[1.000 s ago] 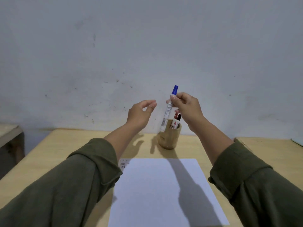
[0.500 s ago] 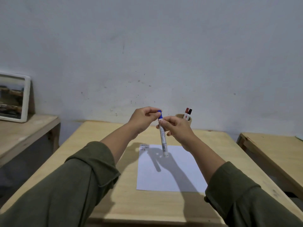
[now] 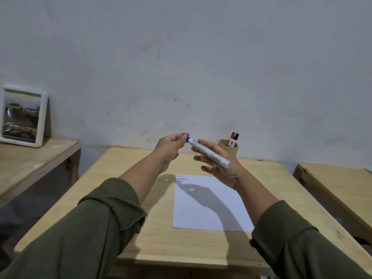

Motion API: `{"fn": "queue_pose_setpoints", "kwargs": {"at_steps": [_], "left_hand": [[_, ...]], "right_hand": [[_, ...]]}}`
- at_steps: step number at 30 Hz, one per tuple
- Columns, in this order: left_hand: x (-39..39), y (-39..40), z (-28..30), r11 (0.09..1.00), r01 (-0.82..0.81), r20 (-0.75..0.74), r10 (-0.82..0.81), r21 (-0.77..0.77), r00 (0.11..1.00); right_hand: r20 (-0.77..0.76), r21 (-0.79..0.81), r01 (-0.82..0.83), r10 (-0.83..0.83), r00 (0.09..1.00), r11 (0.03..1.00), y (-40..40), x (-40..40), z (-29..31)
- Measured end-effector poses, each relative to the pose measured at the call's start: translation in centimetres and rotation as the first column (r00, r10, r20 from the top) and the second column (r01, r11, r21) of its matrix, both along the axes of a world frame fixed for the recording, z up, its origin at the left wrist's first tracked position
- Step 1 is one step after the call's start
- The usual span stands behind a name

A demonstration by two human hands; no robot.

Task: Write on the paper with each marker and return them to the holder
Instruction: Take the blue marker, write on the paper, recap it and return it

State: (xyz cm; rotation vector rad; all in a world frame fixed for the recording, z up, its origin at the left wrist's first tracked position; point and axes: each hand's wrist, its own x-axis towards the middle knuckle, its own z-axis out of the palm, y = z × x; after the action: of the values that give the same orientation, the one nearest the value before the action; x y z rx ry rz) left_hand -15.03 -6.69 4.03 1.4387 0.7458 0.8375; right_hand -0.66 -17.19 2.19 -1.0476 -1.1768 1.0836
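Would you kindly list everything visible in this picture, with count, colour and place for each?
blue marker: 1, white barrel with blue cap, held in the air above the table between both hands
holder: 1, tan, far end of the table, right of the hands
markers in holder: 2, one red-capped, one black-capped
paper: 1, white, flat on the table, small marks in its far left corner
table: 1, light wood, centre
side benches: 2, light wood, one on each side
framed picture: 1, white frame, leaning on wall, left bench
wall: grey, scuffed
left hand: pinching the cap
right hand: holding the barrel
sleeves: 2, olive green
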Motion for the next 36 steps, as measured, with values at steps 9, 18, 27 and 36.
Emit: {"fn": "queue_pose_setpoints", "kwargs": {"at_steps": [9,18,27,36], "left_hand": [[0.7,-0.3,-2.0,0.922,-0.089,-0.056,0.119,0.377,0.991],[1.1,0.4,-2.5,0.916,-0.081,-0.108,0.133,0.392,0.985],[0.0,2.6,-3.7,0.976,-0.129,-0.145,0.155,0.174,0.977],[-1.7,4.2,-6.9,0.921,-0.288,-0.304,0.363,0.264,0.881]], "right_hand": [[-0.339,-0.006,0.266,-0.252,0.906,0.964,1.8,-0.6,-0.4],[-0.342,0.044,0.312,-0.279,0.898,0.949,2.2,-0.4,-1.1],[-0.347,0.058,0.304,-0.266,0.899,0.951,2.2,0.3,-1.4],[-0.402,-0.057,0.377,-0.367,0.839,0.924,2.5,1.0,-4.3]]}}
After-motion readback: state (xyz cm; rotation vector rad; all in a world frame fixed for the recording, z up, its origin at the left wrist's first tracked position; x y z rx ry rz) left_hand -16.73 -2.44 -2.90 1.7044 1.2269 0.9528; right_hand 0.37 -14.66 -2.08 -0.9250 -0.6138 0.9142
